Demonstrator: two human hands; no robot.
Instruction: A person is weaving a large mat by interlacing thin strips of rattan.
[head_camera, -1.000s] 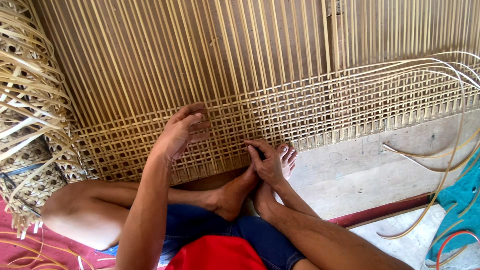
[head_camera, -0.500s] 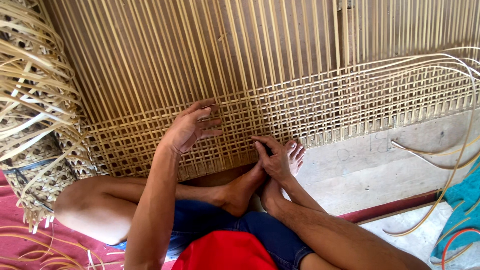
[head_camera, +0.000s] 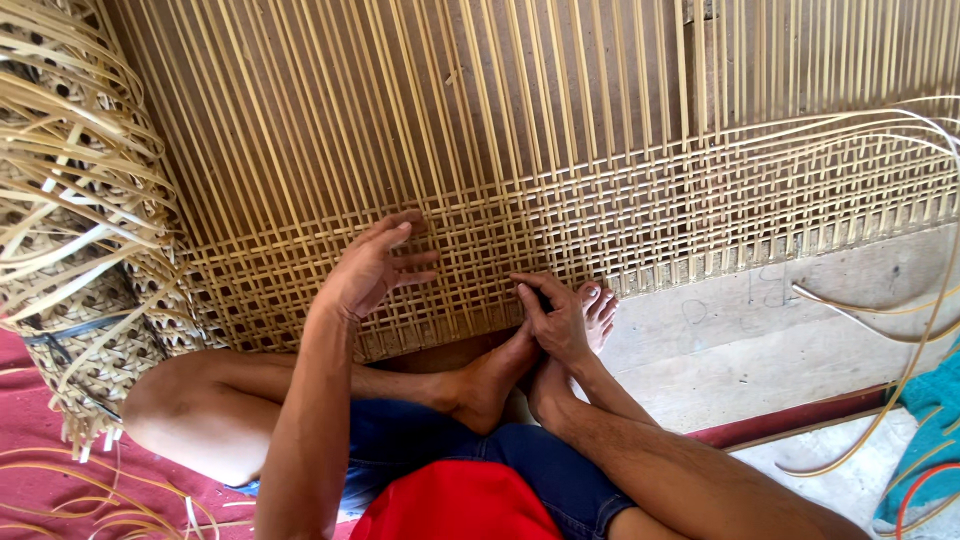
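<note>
A half-woven cane mat (head_camera: 640, 215) lies in front of me, an open lattice below and bare upright strands above. My left hand (head_camera: 372, 268) rests on the lattice with its fingers spread and nothing in it. My right hand (head_camera: 556, 322) lies against my bare feet (head_camera: 598, 305), thumb and forefinger pinched at the mat's lower edge. My crossed legs in blue shorts (head_camera: 430, 450) sit just under the mat.
A rolled bundle of woven cane with loose strips (head_camera: 70, 250) stands at the left. Long loose cane strands (head_camera: 900, 300) curve at the right over a pale concrete floor (head_camera: 780, 340). A red cloth (head_camera: 40, 470) lies bottom left, a teal cloth (head_camera: 930, 430) bottom right.
My left hand has opened out, its fingers spreading wider on the lattice. My right hand stays at the mat's lower edge by my feet.
</note>
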